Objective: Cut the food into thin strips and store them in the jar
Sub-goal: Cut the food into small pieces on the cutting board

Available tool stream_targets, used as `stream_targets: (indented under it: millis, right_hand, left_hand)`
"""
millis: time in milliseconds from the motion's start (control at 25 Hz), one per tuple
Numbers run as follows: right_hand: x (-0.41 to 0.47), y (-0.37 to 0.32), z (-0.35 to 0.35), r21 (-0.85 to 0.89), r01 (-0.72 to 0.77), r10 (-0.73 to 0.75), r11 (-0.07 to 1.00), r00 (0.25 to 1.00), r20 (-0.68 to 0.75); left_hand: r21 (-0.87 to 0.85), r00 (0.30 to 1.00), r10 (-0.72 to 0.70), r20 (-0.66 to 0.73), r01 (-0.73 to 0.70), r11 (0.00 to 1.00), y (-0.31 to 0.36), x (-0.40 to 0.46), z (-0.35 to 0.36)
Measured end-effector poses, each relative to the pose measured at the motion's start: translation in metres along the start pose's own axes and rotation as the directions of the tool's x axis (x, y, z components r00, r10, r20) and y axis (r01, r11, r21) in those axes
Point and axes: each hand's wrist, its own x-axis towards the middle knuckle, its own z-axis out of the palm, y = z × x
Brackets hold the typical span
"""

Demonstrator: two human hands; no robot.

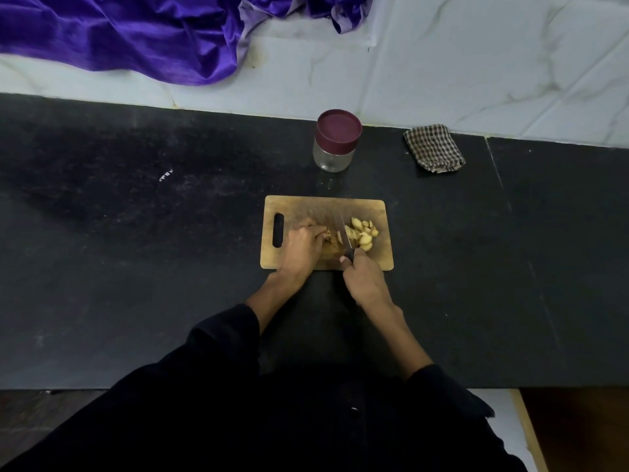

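Left hand (302, 240): grip curled down on the uncut brownish food piece (329, 237), pinning it to the rectangular wooden cutting board (381, 260) on the black stone table (136, 267). Right hand (363, 280): grip wrapped around the handle of the steel-bladed knife (343, 231), blade set just beside the left fingertips, pale yellow cut pieces (362, 233) heaped right of it. Clear glass jar with maroon lid (337, 140): upright and closed behind the board, near a folded checked cloth (434, 148).

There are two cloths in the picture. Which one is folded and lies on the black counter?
The small checked cloth, right of the jar. The purple cloth is large, crumpled and lies against the white wall.
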Motion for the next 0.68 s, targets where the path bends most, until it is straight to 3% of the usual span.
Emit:
stream_targets:
  millis: [680]
  right_hand:
    - [0.0057, -0.0114, 0.0059, -0.196, 0.063, -0.055, 0.979, 0.997, 0.046]
  left_hand:
    - [-0.009, 0.999, 0.006, 0.045, -0.005, 1.0, -0.0006, 0.0018, 0.0002]
